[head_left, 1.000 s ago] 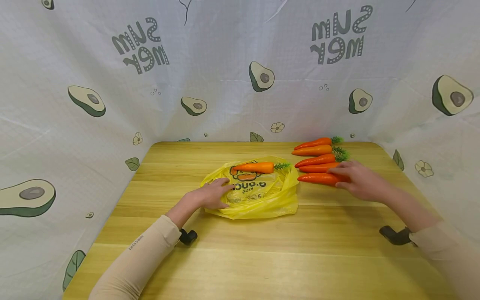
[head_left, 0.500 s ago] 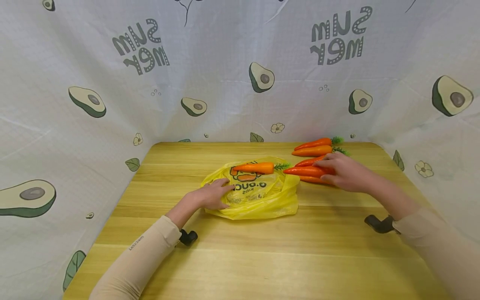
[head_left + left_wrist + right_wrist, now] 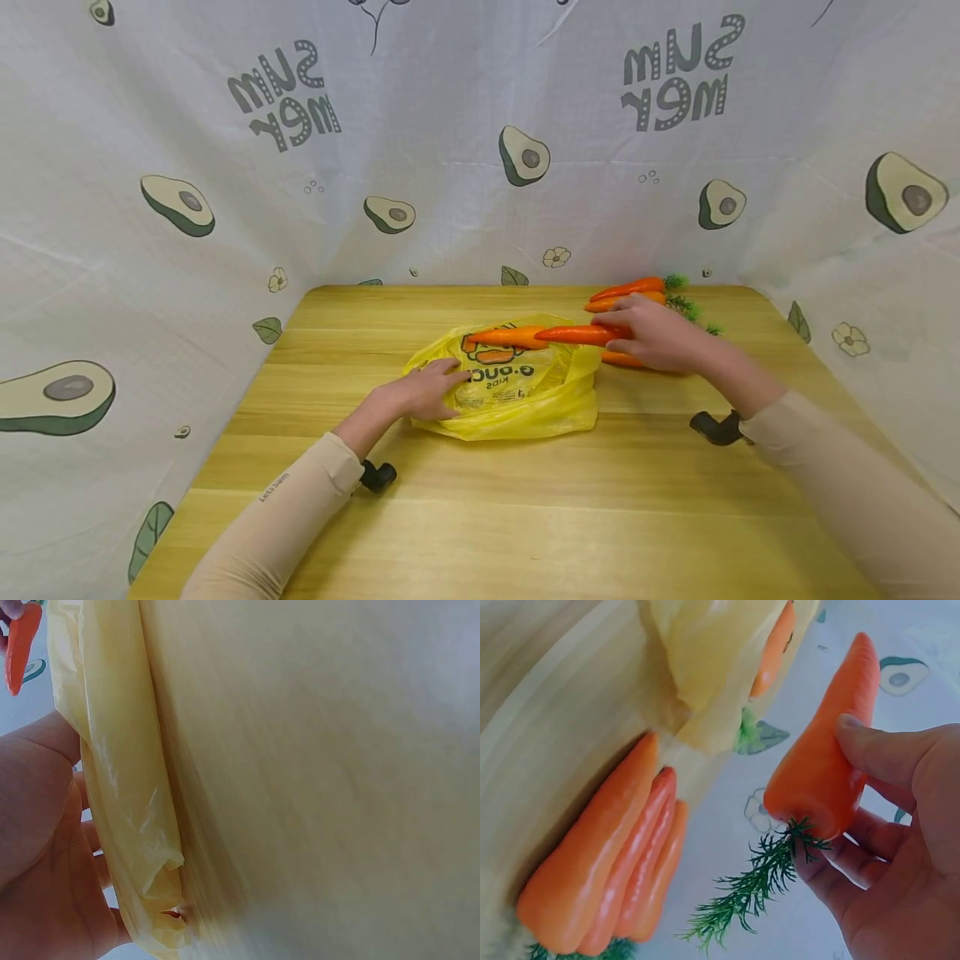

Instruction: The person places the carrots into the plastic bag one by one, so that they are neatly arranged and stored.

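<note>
My right hand (image 3: 651, 333) pinches an orange-red carrot (image 3: 573, 335) between thumb and fingers, raised by the right side of the yellow plastic bag (image 3: 525, 421). In the right wrist view, the held carrot (image 3: 821, 761) points upward and its green leafy top hangs beside the fingers. Another orange carrot (image 3: 498, 337) lies in the bag's opening, its leafy end hidden from the head camera behind the held one. My left hand (image 3: 427, 389) rests on the bag's left edge with its fingers spread. The left wrist view shows the plastic passing in front of those fingers.
Several carrots (image 3: 592, 855) lie side by side on the wooden table (image 3: 525, 517), right of the bag; my right hand partly covers them in the head view. A white curtain (image 3: 450, 108) printed with avocados stands behind the table.
My right hand has picked up one carrot from the row and carried it left to the bag. My left hand and the bag stay in place.
</note>
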